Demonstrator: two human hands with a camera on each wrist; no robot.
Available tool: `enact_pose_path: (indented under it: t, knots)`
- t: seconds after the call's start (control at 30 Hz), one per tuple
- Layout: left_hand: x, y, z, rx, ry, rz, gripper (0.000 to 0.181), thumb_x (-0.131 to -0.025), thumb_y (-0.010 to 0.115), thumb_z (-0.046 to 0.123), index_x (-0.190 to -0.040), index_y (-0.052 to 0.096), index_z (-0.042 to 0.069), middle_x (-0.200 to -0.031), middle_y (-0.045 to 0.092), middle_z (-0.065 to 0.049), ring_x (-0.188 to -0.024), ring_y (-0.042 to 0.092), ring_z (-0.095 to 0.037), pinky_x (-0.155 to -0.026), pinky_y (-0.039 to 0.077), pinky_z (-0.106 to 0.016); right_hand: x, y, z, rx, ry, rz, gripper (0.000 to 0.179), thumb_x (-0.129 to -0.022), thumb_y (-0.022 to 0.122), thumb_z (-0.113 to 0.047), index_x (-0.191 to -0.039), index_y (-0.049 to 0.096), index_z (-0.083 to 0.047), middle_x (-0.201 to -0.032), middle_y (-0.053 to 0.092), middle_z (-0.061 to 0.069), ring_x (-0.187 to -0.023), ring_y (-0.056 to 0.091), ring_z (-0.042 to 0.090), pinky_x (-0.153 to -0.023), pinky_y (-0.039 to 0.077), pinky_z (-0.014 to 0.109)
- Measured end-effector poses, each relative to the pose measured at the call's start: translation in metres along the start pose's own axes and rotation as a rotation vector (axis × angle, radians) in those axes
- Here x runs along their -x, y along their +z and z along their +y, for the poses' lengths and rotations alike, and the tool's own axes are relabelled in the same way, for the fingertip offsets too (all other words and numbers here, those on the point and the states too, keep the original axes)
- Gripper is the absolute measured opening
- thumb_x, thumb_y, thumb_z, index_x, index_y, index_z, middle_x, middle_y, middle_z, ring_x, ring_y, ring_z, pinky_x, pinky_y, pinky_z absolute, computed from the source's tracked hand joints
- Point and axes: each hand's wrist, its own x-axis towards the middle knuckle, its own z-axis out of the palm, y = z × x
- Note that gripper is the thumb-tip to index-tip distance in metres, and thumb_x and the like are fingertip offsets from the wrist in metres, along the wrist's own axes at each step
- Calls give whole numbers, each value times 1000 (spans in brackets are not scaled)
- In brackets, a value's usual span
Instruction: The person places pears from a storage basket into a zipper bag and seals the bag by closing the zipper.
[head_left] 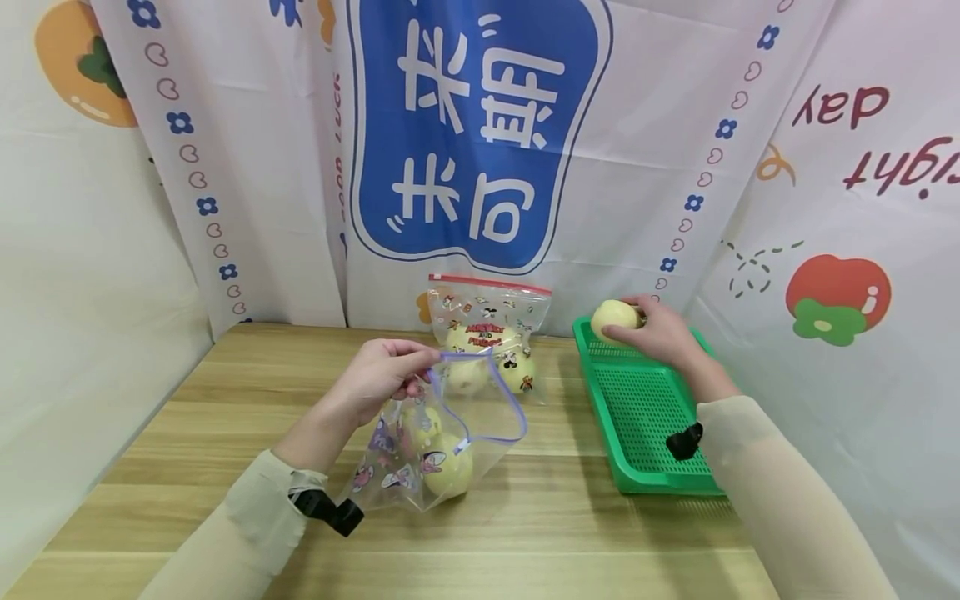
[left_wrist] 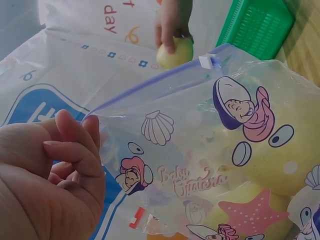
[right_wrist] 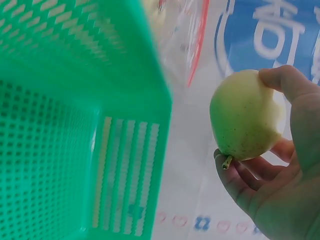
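My left hand [head_left: 386, 375] pinches the purple-zip rim of a clear plastic zip bag [left_wrist: 165, 145], whose mouth gapes to the right. Pale yellow pears [head_left: 450, 471] lie inside this bag, behind printed cartoon shells and a pink starfish. A single pear [right_wrist: 247, 115] with a short stem is gripped in my right hand [head_left: 663, 333], thumb on one side and fingers around the other. That hand is raised over the far end of a green plastic basket [head_left: 600, 400]. In the right wrist view, the visible part of the basket holds nothing.
Behind the purple-zip bag stands a second zip bag [head_left: 491, 287] with a red zip and cartoon prints, holding several pears. Both bags and the basket rest on a wooden table [head_left: 247, 400]. A printed cloth [head_left: 637, 108] hangs along the table's back edge.
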Motion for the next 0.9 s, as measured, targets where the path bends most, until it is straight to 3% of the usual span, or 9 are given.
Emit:
enact_pose_path:
  t: [0.47,0.9]
  knots:
    - [0,-1,-1,-15,7,4,36,-108,71,23,-129,74,-6,-80,74,3,-58,57,-3,-53,46,-16,27,37,-88,-114,-205,-67,71,-96,84,-43,-155,56,-14,-138,67,13,-115,66,33,-84,62,38]
    - [1,-1,-1,-5,10,3,37,-108,71,23,-130,73,-6,-81,74,2,-58,57,-2,-53,47,-15,60,72,-138,-165,-411,-198,69,-94,88,-34,-153,58,-16,-128,68,5,-104,67,24,-78,65,31]
